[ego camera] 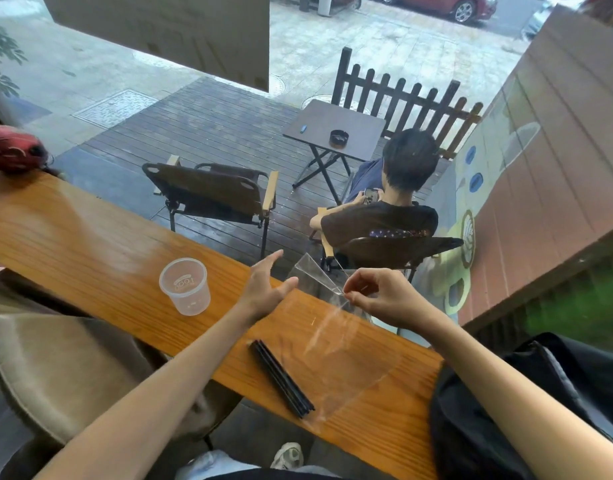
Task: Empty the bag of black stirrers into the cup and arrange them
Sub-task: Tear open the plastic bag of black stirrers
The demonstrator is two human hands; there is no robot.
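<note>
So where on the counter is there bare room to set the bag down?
Bare wood runs from the cup left to the red helmet. Crowded right of the left hand: the bag, stirrers, black backpack.

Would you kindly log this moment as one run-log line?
left hand: open, empty | right hand: pinching clear bag | black stirrers: bundled in bag on counter | cup: upright, empty
</note>
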